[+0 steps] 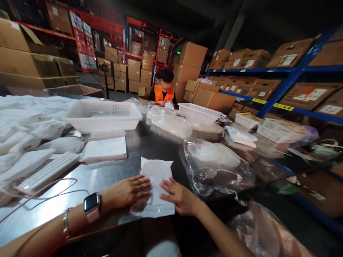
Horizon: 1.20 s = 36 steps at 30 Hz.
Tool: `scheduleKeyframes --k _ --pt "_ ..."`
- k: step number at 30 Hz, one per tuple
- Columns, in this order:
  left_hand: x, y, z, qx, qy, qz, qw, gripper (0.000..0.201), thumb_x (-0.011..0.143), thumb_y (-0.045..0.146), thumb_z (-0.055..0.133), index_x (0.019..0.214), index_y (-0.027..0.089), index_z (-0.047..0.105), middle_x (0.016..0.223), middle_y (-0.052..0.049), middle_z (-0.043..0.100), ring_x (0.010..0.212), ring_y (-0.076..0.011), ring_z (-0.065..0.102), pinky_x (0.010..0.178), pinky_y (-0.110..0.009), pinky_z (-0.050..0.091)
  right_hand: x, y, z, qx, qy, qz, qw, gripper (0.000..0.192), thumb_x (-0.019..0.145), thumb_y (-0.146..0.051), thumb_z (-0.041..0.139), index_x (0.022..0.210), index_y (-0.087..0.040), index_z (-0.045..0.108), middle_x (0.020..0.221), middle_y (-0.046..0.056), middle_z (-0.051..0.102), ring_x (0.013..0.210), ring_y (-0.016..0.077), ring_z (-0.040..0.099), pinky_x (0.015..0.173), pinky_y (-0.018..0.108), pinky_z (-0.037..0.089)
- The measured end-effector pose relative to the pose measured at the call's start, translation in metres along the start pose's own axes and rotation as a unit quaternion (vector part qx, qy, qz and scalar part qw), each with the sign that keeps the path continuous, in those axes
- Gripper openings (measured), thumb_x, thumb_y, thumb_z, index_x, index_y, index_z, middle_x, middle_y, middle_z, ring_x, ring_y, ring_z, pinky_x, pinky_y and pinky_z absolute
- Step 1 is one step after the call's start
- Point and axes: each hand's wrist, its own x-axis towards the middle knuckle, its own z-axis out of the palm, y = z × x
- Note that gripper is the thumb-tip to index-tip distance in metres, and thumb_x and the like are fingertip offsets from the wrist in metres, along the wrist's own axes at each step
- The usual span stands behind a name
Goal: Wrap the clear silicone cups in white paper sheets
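A flat white packet in a thin clear bag (156,178) lies on the steel table (112,176) near its front edge. My left hand (128,191), a smartwatch and a bangle on its wrist, rests palm down on the packet's left side, fingers spread. My right hand (178,196) presses flat on the packet's right side. Neither hand grips it. A stack of flat white packets (104,150) sits just behind, to the left.
Two white plastic baskets (103,116) (198,113) stand farther back. Crumpled clear bags (214,160) lie to the right, piles of white packets (29,142) to the left. A person in an orange vest (163,93) works at the far end. Shelves of cartons (292,71) line the right.
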Motion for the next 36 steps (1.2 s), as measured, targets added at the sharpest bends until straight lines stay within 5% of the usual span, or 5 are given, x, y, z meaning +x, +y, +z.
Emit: scheduleKeyframes --k 5,11,17,26,36 --pt "-0.014 -0.002 -0.003 -0.065 -0.009 -0.017 0.998 0.062 0.075 0.015 0.060 0.136 0.020 0.048 0.134 -0.009 0.058 0.133 -0.0283 0.043 0.116 -0.051 0.028 -0.005 -0.008 0.007 0.126 0.089 0.034 0.987 0.046 0.085 -0.010 0.039 0.126 -0.010 0.059 0.130 0.014 0.059 0.134 0.0199 0.041 0.112 0.041 0.032" --pt "-0.013 -0.004 -0.001 -0.142 0.039 -0.083 0.986 0.039 0.090 0.012 0.041 0.121 0.023 0.059 0.126 -0.007 0.064 0.125 -0.0212 0.052 0.115 -0.046 0.030 0.006 -0.009 0.004 0.306 0.242 0.181 0.903 0.055 0.095 -0.054 0.036 0.109 -0.013 0.070 0.110 0.015 0.070 0.105 0.0248 0.066 0.094 0.041 0.051" --pt "0.016 0.003 0.010 -0.331 0.203 -0.363 0.847 0.049 0.095 0.053 0.031 0.084 0.018 0.063 0.085 -0.005 0.071 0.080 -0.0207 0.064 0.078 -0.032 0.053 0.033 -0.006 0.011 0.321 0.365 0.381 0.787 0.071 0.085 -0.073 0.035 0.085 -0.012 0.071 0.070 0.012 0.072 0.067 0.0259 0.068 0.062 0.035 0.053" --pt "0.024 0.006 0.028 -0.260 0.304 -0.409 0.820 0.040 0.092 0.056 0.034 0.087 0.023 0.056 0.077 -0.003 0.068 0.072 -0.0201 0.064 0.066 -0.029 0.051 0.045 -0.003 0.020 0.181 0.428 0.428 0.776 0.053 0.089 -0.061 0.034 0.062 -0.019 0.051 0.054 0.000 0.053 0.052 0.0142 0.046 0.049 0.024 0.034" --pt "0.032 0.005 0.031 -0.200 0.266 -0.440 0.834 0.032 0.096 0.044 0.029 0.086 0.023 0.051 0.067 0.000 0.065 0.057 -0.0185 0.060 0.054 -0.027 0.041 0.043 0.003 0.016 0.147 0.425 0.437 0.779 0.052 0.091 -0.058 0.030 0.058 -0.021 0.046 0.050 -0.001 0.048 0.050 0.0143 0.044 0.048 0.026 0.028"
